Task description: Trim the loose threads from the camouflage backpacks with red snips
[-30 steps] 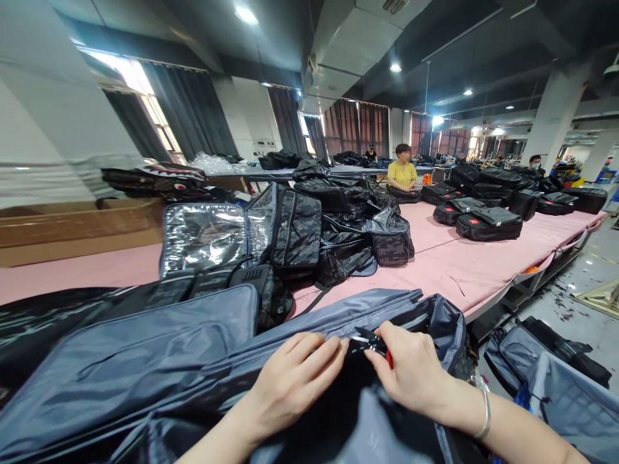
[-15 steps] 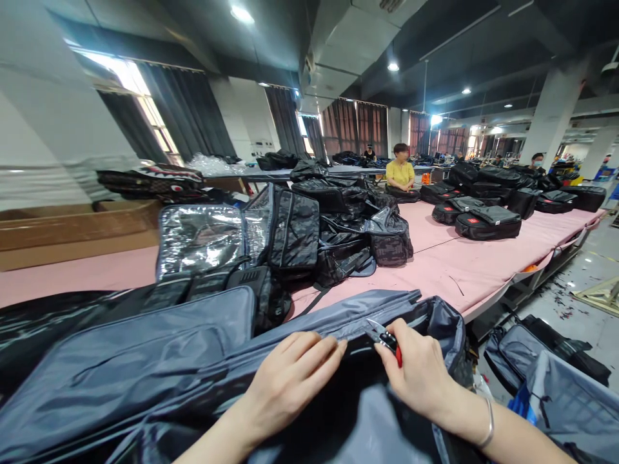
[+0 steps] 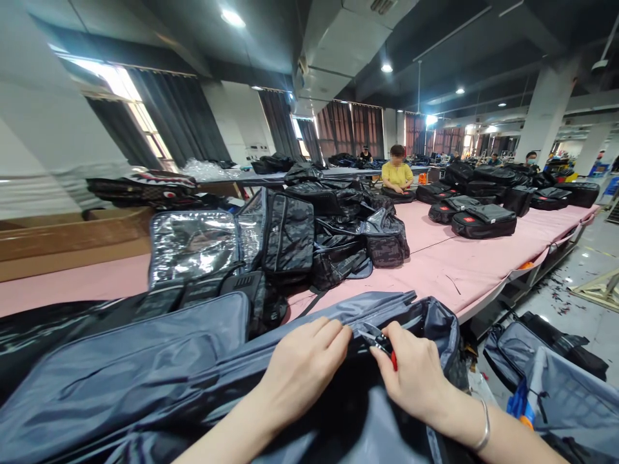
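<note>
A large open backpack (image 3: 159,361) with grey-blue lining lies before me, its seam running across the front. My left hand (image 3: 309,367) is closed on the edge of that lining, fingers pinching the fabric. Close to its right, my right hand (image 3: 416,364) grips a small pair of thread snips (image 3: 374,339) with a red part showing by the palm. The snips' blades point left at the seam beside my left fingertips, and they look a little apart. Whether a thread lies between them is too small to tell.
Camouflage bags (image 3: 290,235), one with silver foil lining, are heaped beyond on the pink-covered table (image 3: 435,270). Finished black bags (image 3: 483,221) stand further right. A cardboard box (image 3: 72,241) is at left. Open bags (image 3: 570,399) sit low at right. A person in yellow (image 3: 396,174) sits across.
My left hand has shifted slightly right along the seam, fingers more curled. The snips have moved slightly left and down, closer to the left fingertips. The whole view has shifted a little.
</note>
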A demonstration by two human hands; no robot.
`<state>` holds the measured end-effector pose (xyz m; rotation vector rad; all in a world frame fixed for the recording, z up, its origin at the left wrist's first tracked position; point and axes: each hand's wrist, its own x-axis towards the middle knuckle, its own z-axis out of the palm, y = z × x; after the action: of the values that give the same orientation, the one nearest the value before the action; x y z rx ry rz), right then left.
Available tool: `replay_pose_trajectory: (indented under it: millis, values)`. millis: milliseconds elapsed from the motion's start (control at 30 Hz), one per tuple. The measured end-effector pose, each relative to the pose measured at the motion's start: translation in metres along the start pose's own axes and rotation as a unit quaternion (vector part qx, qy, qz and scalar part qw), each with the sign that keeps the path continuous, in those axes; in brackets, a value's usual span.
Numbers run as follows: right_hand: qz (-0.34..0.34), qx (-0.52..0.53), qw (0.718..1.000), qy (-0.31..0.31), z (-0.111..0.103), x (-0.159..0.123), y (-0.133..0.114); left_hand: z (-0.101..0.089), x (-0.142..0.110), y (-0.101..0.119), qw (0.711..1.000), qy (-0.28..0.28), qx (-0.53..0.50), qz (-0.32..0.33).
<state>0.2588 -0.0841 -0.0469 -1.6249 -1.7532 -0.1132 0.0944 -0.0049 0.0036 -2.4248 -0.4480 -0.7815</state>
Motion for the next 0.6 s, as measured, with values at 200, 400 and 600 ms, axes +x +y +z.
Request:
replay_pose_trajectory:
  millis: [200,400,600]
  values:
    - [-0.048,-0.029,0.998,-0.005,0.001,-0.002,-0.001,0.001,-0.007,0.003,0.999,0.038,0.011,-0.004]
    - [-0.009,0.062,0.997,-0.044,-0.006,0.004,0.0,-0.01,-0.015,-0.01,0.969,-0.039,-0.148,-0.196]
    - [-0.032,0.069,0.991,-0.114,-0.012,0.02,-0.014,-0.014,-0.015,-0.012,0.936,-0.076,-0.216,-0.269]
